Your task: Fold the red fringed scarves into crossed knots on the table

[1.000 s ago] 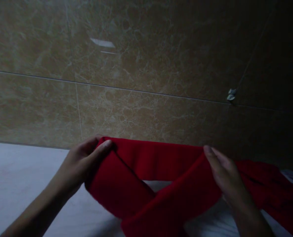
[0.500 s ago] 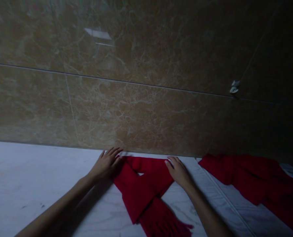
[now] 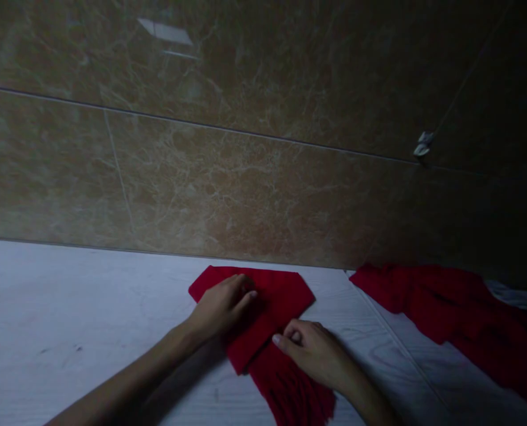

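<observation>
- 2 red scarves: folded scarf [image 3: 270,302] on table [image 3: 68,313] by wall [image 3: 245,177]; 2nd scarf [image 3: 445,307] well apart, R.
- L hand [image 3: 221,305]: flat, pressing fold.
- R hand [image 3: 312,349]: curled, fingertips on the folded one's lower edge.

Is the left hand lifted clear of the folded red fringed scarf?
No, the left hand lies flat on the folded red fringed scarf, pressing it onto the white table.
</observation>
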Demonstrator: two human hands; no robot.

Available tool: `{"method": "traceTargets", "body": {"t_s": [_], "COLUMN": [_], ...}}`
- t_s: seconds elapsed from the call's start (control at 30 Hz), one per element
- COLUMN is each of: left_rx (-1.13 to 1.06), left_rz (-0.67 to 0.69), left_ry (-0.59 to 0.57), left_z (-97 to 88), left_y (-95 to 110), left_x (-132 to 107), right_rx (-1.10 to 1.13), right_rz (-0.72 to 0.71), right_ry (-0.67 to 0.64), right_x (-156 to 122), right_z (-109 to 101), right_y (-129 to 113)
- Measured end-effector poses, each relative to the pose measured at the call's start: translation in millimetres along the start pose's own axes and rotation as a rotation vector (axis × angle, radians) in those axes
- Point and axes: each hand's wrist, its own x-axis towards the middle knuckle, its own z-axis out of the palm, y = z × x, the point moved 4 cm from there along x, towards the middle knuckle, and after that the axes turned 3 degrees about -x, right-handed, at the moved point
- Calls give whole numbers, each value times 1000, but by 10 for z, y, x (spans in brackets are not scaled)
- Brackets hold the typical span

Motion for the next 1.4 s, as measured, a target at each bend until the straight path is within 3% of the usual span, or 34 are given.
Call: {"method": "traceTargets", "body": {"t_s": [0.17,0.33,0.5,0.67,0.8,1.0,1.1,1.2,1.3,1.4], "left_rx": [-148,-367,-407,-437,-421,-371,-295,-96,-43,-149], "left_rz": [-84,-13,11,33,36,26,26,83,111,31], "left_ry": [-36,-45,-37,-38,-28,-16,-10,36,46,51], "left_z": [268,320,357,352,332,345,307,232,218,250], "left_y": [-68,-219,-278,-272,-245,-265,-215,-62,57,12], "left_x": [-15,31,36,34,18,-9,-29,-68,-100,-79], "right_rx": [267,505,677,721,740,533,382,261,77,-170], "right_rz": [125,235,275,293,262,288,283,199,4,-239], "right_ry": [-91,-216,-302,-299,-384,-497,-398,-178,46,180], "right_x": [65,154,138,138,96,-25,-9,65,114,122], "right_z": [187,272,320,270,289,179,8,-160,-198,-82], "right_y": [-15,47,36,13,-12,252,373,348,216,101]}}
